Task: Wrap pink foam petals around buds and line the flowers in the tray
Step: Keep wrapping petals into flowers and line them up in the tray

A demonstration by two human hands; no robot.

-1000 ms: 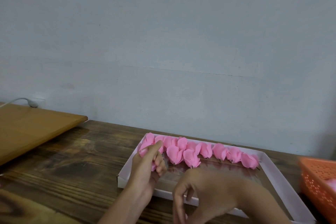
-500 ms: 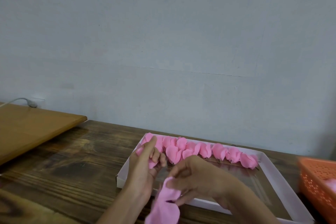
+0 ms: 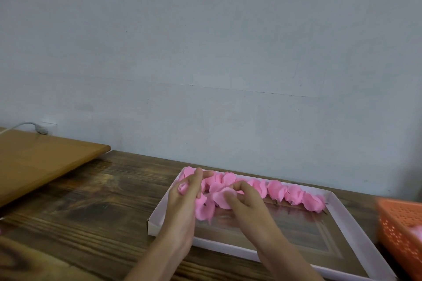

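A shallow white tray (image 3: 347, 219) lies on the dark wooden table. Several finished pink foam flowers (image 3: 294, 195) form a row along its far edge. Above the tray's left part, my left hand (image 3: 185, 198) is closed around a small pink bud (image 3: 182, 188). My right hand (image 3: 247, 201) pinches a loose pink foam petal (image 3: 222, 197) and presses it against that bud. More pink foam (image 3: 204, 209) hangs below between the two hands. Motion blur hides the exact finger contact.
An orange perforated basket (image 3: 402, 228) with something pink inside stands at the right edge. A lighter wooden board (image 3: 41, 164) lies at the left, with a white cable (image 3: 27, 126) at the wall. A grey wall rises close behind the table.
My right hand has risen from near the tray's front edge with a pink petal and brought it up to the bud in my left hand. The left hand has stayed about in place.
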